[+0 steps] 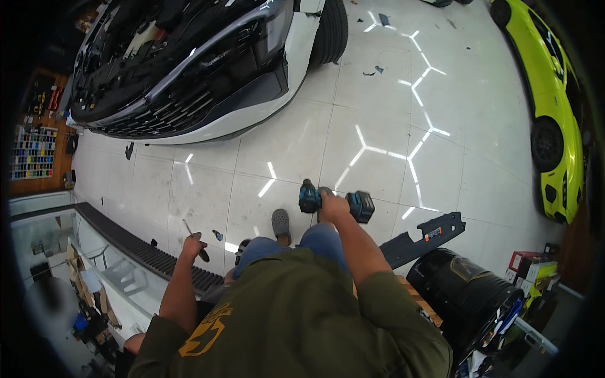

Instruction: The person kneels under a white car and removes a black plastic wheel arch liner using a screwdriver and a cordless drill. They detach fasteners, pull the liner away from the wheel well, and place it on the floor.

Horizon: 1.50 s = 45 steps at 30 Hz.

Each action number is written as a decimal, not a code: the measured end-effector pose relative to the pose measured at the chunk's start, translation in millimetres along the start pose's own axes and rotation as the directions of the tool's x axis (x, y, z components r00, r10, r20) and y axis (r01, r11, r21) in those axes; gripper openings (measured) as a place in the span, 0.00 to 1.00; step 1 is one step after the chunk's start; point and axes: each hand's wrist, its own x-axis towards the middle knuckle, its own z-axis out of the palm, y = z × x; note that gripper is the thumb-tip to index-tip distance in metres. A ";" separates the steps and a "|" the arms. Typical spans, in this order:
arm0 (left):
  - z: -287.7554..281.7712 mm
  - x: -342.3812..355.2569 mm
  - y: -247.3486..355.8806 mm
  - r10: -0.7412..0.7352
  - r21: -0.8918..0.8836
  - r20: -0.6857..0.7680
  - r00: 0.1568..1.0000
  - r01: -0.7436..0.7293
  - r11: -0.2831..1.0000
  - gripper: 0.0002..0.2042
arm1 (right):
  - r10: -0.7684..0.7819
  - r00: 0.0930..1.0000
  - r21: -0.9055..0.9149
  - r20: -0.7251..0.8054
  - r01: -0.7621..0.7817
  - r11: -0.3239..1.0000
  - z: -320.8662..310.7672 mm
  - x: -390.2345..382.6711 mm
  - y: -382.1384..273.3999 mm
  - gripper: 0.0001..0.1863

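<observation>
My right hand (335, 206) is wrapped round the grip of a blue and black cordless drill (309, 199). The drill's nose points left and its black battery (361, 206) sticks out to the right, above my legs. Out to the left, my left hand (193, 244) is closed on a screwdriver (203, 254). Its dark handle shows below the fingers, and a thin metal shaft rises above them. Neither tool touches anything else that I can see.
A white car (277, 94) with its front end opened up stands ahead on the left. Farther right is a lime-green car (558, 120). A black drum (466, 296) and a long dark panel (422, 239) sit close on my right. A dark ribbed strip (138, 242) runs along the left. Small scraps (379, 69) lie on the tiled floor.
</observation>
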 end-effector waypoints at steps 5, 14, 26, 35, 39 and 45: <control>-9.1 -36.7 18.4 -0.096 -0.276 -0.033 0.995 0.083 0.957 0.23 | 0.029 0.999 -0.057 -0.029 -0.031 0.998 -46.2 79.2 8.8 0.16; 34.9 -60.0 -30.9 -0.240 -0.568 -0.099 0.966 0.143 0.811 0.23 | -0.264 0.905 -0.285 0.334 0.364 0.887 -38.6 120.0 -91.2 0.14; 40.6 -34.7 -166.0 -0.469 -0.822 0.040 0.883 0.295 0.486 0.17 | -0.241 0.860 -0.424 0.450 0.443 0.790 22.9 197.9 -381.3 0.18; 26.7 -76.4 -284.3 -0.700 -0.918 0.084 0.709 0.329 0.223 0.19 | -0.260 0.869 -0.427 0.422 0.443 0.788 114.3 293.3 -598.3 0.17; 16.8 -84.7 -315.6 -0.690 -0.710 0.023 0.723 0.498 0.498 0.19 | -0.333 0.789 -0.432 0.517 0.576 0.694 178.9 322.1 -715.4 0.18; -83.6 -53.2 -398.4 -0.661 -0.538 0.054 0.749 0.579 0.612 0.18 | -0.346 0.879 -0.373 0.328 0.457 0.808 256.1 454.1 -910.9 0.16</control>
